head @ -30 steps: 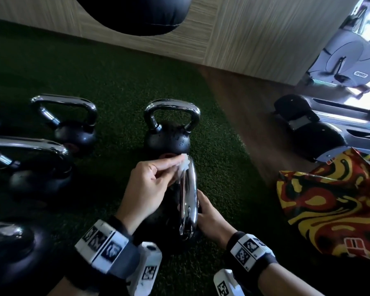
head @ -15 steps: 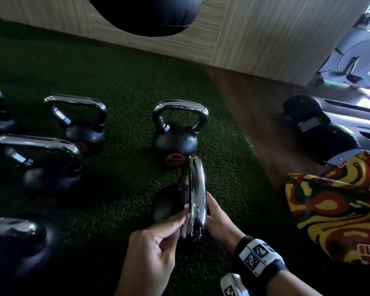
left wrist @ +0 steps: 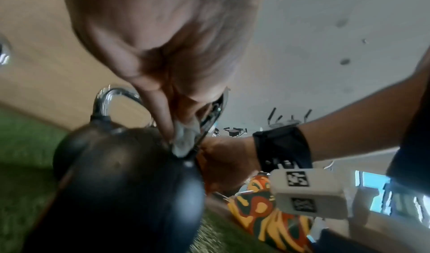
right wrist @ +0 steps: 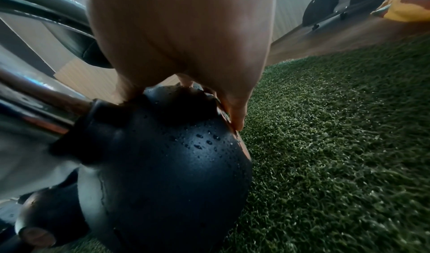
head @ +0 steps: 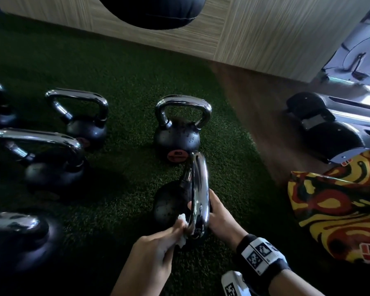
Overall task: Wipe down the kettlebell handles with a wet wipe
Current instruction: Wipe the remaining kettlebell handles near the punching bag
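Observation:
The nearest kettlebell (head: 171,206) is black with a chrome handle (head: 200,189) and stands on green turf. My left hand (head: 171,233) pinches a white wet wipe (head: 182,230) against the near, lower end of that handle. In the left wrist view the wipe (left wrist: 186,139) is pressed where the handle (left wrist: 210,117) meets the black body (left wrist: 130,183). My right hand (head: 217,210) grips the kettlebell from the right, with one fingertip showing left of the handle. In the right wrist view its fingers (right wrist: 235,113) lie curled over the wet, dotted body (right wrist: 177,161).
Another kettlebell (head: 179,133) stands just behind, and several more (head: 51,163) sit to the left on the turf (head: 126,77). A red-and-yellow patterned bag (head: 338,210) lies at the right. Gym machine bases (head: 329,129) and a wooden wall (head: 265,35) are beyond. A black punching bag (head: 156,9) hangs above.
My left hand has slid the wipe from the far top of the handle down to its near lower end. The right hand has kept its grip on the kettlebell.

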The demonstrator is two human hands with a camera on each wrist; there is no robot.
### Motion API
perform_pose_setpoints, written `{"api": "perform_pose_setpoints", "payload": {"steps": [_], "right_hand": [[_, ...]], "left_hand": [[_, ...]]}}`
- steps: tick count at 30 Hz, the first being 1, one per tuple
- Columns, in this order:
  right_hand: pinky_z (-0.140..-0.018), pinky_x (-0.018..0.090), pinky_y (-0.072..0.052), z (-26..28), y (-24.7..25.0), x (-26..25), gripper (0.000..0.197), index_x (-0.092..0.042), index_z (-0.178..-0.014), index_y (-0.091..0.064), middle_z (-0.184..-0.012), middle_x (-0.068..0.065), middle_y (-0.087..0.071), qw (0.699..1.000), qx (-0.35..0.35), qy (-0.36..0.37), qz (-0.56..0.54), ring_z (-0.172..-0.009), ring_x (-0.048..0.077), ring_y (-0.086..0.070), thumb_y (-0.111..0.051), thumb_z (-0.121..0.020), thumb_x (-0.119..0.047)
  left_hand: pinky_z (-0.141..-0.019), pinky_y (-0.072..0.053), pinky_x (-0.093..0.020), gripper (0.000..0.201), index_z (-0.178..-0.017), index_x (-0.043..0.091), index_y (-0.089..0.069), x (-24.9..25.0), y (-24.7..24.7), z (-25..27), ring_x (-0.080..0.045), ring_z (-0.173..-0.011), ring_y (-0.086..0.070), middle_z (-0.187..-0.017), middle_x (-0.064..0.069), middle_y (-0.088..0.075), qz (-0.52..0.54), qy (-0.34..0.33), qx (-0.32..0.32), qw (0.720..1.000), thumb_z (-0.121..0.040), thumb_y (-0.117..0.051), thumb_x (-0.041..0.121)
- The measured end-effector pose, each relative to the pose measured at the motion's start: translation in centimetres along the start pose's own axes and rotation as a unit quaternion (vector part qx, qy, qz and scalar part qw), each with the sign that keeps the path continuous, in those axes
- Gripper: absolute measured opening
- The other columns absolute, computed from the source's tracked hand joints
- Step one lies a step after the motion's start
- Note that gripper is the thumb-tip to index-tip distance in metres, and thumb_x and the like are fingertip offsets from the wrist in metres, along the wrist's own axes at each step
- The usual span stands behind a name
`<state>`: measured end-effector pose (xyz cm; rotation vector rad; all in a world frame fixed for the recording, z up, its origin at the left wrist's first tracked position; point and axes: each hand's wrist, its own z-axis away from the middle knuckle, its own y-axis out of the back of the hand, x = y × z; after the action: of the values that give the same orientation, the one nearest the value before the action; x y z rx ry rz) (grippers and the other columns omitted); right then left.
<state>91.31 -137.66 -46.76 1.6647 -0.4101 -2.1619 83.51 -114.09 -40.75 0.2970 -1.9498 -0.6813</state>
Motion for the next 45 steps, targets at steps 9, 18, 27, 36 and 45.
{"api": "perform_pose_setpoints", "payload": {"steps": [9,18,27,36,45], "right_hand": [[-0.072,0.012,-0.051,3.1,4.6,-11.2,0.022,-0.029,-0.111,-0.079,-0.095,-0.012,-0.077,0.978,0.189,0.078,0.036,-0.081,-0.002,-0.069,-0.076,-0.090,-0.037],[-0.080,0.028,-0.060,8.1,3.1,-21.1,0.031,-0.033,-0.107,-0.081,-0.093,-0.011,-0.079,0.981,0.017,0.172,-0.084,-0.078,0.004,-0.070,-0.087,-0.077,-0.033],[-0.083,0.045,-0.064,8.1,3.7,-19.4,0.015,-0.007,-0.096,-0.081,-0.094,0.014,-0.080,0.969,0.012,0.131,-0.211,-0.085,0.034,-0.077,-0.084,-0.082,-0.010],[-0.075,0.034,-0.064,7.2,6.8,-16.6,0.023,-0.001,-0.104,-0.072,-0.095,0.020,-0.073,0.904,0.108,0.048,-0.411,-0.084,0.025,-0.072,-0.075,-0.082,-0.006],[-0.085,0.034,-0.063,7.0,7.5,-11.9,0.029,-0.002,-0.121,-0.072,-0.117,0.022,-0.075,0.881,0.179,-0.018,-0.438,-0.092,0.024,-0.075,-0.069,-0.092,-0.005]], "left_hand": [[-0.090,-0.050,-0.005,0.027,-0.107,0.028,-0.079,2.2,6.2,-5.0,0.002,-0.105,-0.072,-0.106,0.020,-0.078,0.249,0.153,0.114,0.949,-0.087,-0.075,0.010],[-0.069,-0.060,-0.021,0.022,-0.094,0.017,-0.077,3.8,6.7,-7.8,-0.013,-0.083,-0.077,-0.089,-0.008,-0.081,0.449,0.181,0.208,0.850,-0.072,-0.077,0.013],[-0.070,-0.061,-0.024,0.031,-0.113,0.014,-0.071,5.0,6.0,-8.2,-0.018,-0.083,-0.078,-0.094,-0.012,-0.080,0.510,0.195,0.136,0.826,-0.088,-0.060,0.029],[-0.123,-0.027,-0.025,0.094,-0.152,0.048,-0.036,-0.9,3.2,-5.8,0.013,-0.148,-0.024,-0.161,0.022,-0.037,0.194,0.167,-0.150,0.955,-0.069,-0.068,0.016],[-0.127,-0.024,-0.048,0.152,-0.164,0.022,0.005,-3.8,-2.8,-7.4,-0.015,-0.157,-0.017,-0.170,0.006,-0.013,-0.141,0.054,-0.139,0.979,-0.049,-0.071,0.086]]}}
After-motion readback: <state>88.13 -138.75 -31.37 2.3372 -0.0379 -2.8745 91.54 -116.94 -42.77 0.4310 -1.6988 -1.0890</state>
